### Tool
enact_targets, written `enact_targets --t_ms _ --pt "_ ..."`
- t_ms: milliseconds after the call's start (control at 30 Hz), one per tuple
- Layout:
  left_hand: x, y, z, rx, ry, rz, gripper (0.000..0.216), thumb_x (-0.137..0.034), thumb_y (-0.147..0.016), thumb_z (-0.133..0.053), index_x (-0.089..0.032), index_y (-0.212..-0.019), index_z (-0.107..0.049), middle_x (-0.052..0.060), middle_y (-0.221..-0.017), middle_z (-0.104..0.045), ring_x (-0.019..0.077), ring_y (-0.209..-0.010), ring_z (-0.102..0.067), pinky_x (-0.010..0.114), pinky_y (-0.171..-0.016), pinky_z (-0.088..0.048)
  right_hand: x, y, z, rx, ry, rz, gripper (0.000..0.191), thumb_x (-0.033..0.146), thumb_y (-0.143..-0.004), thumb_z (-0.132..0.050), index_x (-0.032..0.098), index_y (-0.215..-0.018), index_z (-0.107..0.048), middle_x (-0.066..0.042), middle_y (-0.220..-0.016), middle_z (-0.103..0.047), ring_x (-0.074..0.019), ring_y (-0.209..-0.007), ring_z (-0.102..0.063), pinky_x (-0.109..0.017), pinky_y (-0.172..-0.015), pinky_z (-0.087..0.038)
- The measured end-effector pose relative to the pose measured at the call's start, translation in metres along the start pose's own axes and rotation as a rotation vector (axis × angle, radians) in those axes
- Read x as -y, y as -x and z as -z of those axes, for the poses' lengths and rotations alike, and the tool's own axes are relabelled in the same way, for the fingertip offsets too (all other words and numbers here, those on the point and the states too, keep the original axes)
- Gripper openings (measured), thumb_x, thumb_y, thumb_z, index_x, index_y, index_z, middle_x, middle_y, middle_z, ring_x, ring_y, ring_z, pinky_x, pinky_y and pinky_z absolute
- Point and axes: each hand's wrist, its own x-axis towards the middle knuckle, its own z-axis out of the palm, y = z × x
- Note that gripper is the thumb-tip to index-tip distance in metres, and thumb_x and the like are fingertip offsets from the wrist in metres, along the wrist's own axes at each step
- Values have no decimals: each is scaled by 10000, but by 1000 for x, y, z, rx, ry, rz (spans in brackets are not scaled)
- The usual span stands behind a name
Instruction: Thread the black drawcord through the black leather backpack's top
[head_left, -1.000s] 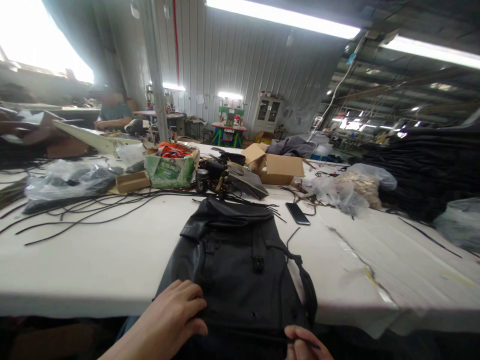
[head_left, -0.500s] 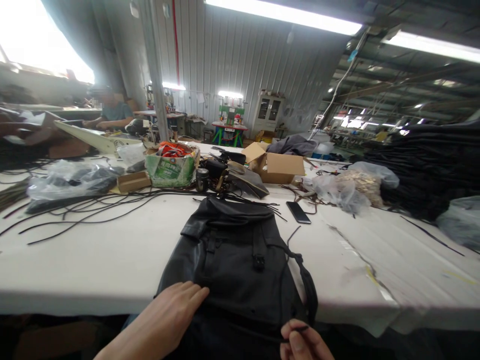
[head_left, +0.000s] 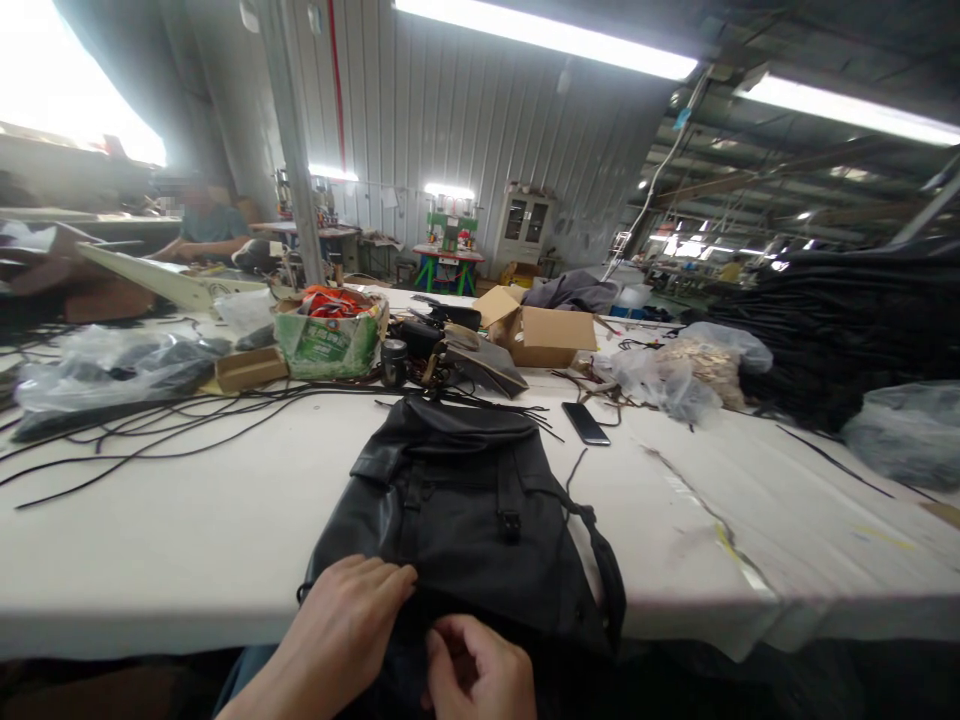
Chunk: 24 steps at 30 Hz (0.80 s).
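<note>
Backpack (head_left: 465, 510) under my hands: black cloth, matt body, faint leathery sheen on flap. Table (head_left: 187, 540): white, smooth, matt. Phone (head_left: 585, 423): glossy.

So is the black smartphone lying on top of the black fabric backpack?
No, the black smartphone lies on the bare white table to the right of the black fabric backpack, apart from it.

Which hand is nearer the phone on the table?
Right. The right hand sits at the near edge of the black backpack, below and left of the phone. The left hand rests flat on the backpack, farther left.
</note>
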Motion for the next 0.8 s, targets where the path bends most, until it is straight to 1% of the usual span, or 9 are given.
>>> enact_targets --t_ms 67,167,333,500,600,667,800 --pt "-3 1 1 -5 17 5 271 -87 -1089 -434 -215 -1108 -672 16 -811 -727 209 -690 -697 368 -650 -467 1 -5 -3 19 25 -31 443 594 -964 -677 207 -781 -791 -56 -582 -714 -199 -483 -703 -221 -424 -426" --pt "-5 2 1 -14 27 11 261 -84 -1093 -434 -218 -1112 -657 6 -818 -718 216 -701 -689 383 -648 -456 3 -8 -6 30 2 -101 463 613 -949 -683 195 -780 -784 -61 -580 -721 -204 -447 -691 -235 -413 -425" --pt "-8 5 0 -46 21 -3 252 -68 -1085 -436 -215 -1113 -639 -6 -783 -672 222 -677 -646 390 -647 -439 3 -4 -14 -12 -182 -235 586 740 -878 -742 158 -820 -782 -83 -648 -758 -220 -442 -692 -241 -394 -423" --pt "-7 9 -3 -32 29 15 243 -68 -1086 -447 -219 -1106 -636 -1 -804 -675 226 -708 -648 394 -669 -429 3 -3 -18 -59 -261 -245 643 772 -838 -788 130 -804 -787 -101 -671 -764 -206 -449 -673 -242 -416 -432" --pt "-7 9 -3 -3 41 43 239 -71 -1086 -451 -227 -1028 -623 -2 -788 -660 234 -704 -633 403 -677 -416 3 -2 -18 -78 -294 -247 663 793 -822 -797 131 -799 -776 -102 -673 -760 -191 -451 -655 -231 -416 -430" --pt "-8 8 -3 8 46 63 247 -74 -1085 -451 -232 -989 -615 -1 -782 -655 238 -706 -629 408 -684 -412 2 -1 -18 -83 -308 -246 680 814 -813 -796 134 -808 -774 -93 -675 -755 -188 -462 -656 -227 -426 -451" --pt "-9 6 -3 -15 60 93 245 -79 -1078 -461 -236 -985 -625 -1 -783 -666 240 -707 -633 405 -682 -401 -1 0 -21 -111 -350 -251 725 865 -779 -802 141 -825 -777 -77 -672 -744 -193 -478 -664 -234 -436 -497"
